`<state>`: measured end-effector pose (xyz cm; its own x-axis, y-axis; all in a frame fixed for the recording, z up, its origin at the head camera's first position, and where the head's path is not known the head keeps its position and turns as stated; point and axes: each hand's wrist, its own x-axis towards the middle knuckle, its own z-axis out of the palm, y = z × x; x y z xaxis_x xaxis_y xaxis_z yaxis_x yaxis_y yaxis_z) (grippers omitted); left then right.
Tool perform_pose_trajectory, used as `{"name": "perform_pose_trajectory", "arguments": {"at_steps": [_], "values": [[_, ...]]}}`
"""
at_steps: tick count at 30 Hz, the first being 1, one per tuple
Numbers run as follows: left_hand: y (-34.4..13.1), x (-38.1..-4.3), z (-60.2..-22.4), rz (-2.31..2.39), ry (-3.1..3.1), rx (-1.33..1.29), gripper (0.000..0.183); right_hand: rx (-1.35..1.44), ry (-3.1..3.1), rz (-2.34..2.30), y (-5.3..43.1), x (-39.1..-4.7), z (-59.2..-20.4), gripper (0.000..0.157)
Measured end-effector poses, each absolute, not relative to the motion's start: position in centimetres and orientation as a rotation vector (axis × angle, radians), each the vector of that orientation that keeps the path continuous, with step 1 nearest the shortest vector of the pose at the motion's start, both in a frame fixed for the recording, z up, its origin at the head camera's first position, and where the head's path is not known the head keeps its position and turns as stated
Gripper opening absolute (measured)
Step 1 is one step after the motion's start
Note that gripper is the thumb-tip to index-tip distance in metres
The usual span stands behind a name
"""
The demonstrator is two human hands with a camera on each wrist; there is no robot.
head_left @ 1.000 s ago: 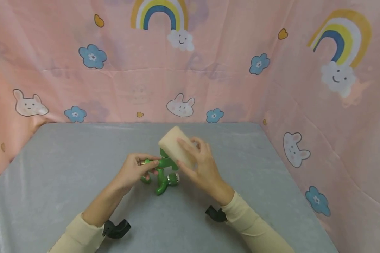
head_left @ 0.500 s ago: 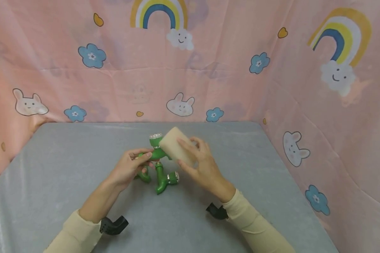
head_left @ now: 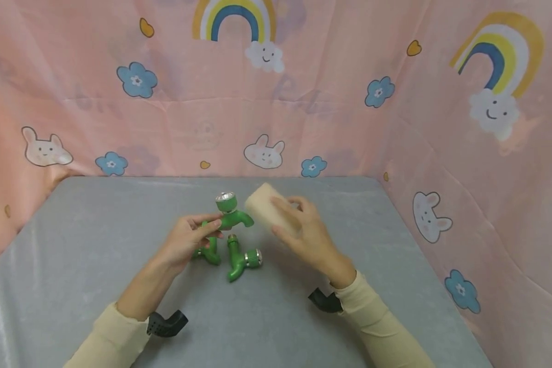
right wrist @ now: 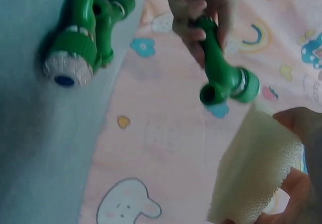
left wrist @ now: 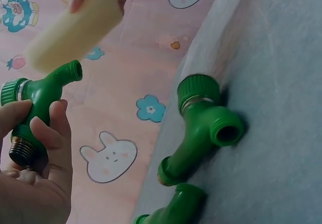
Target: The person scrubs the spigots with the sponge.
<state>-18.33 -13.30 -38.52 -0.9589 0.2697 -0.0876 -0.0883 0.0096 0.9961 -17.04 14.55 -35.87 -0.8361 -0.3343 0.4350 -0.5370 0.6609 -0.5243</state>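
Observation:
My left hand point(head_left: 187, 239) pinches a green tap point(head_left: 232, 219) by its threaded inlet end, holding it above the table with the silver-capped knob up and the spout pointing right. In the left wrist view the thumb and fingers wrap the body of this tap point(left wrist: 45, 95). My right hand point(head_left: 310, 237) grips a cream-coloured sponge block point(head_left: 269, 207), tilted, just right of the spout and apart from it in the head view. Two more green taps lie on the table below: one point(head_left: 236, 263) in front, another point(head_left: 209, 253) partly hidden beneath my left hand.
The grey cloth-covered table point(head_left: 96, 230) reaches back to a pink printed curtain point(head_left: 175, 102), which also hangs along the sides. A black curved piece point(head_left: 167, 324) sticks out at my left cuff, and a similar one point(head_left: 324, 300) at my right.
My left hand has turned the tap so its knob points up and has shifted slightly left. The sponge, at first over the tap, has moved right and away from it with my right hand.

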Motion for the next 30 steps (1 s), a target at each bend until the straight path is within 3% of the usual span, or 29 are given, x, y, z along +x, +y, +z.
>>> {"name": "perform_pose_trajectory", "arguments": {"at_steps": [11,23,30], "values": [[-12.8,-18.3,-39.3,1.872,2.031,0.402,0.042,0.717,-2.597,0.897,13.5,-16.8,-36.8,0.055],[-13.4,-18.3,-39.2,2.002,2.016,0.225,0.046,0.598,-2.578,0.822,14.7,-17.8,-36.4,0.056],[-12.8,-18.3,-39.1,1.98,1.973,0.262,0.048,0.843,-2.359,0.71,13.4,-17.3,-37.1,0.057]]}}
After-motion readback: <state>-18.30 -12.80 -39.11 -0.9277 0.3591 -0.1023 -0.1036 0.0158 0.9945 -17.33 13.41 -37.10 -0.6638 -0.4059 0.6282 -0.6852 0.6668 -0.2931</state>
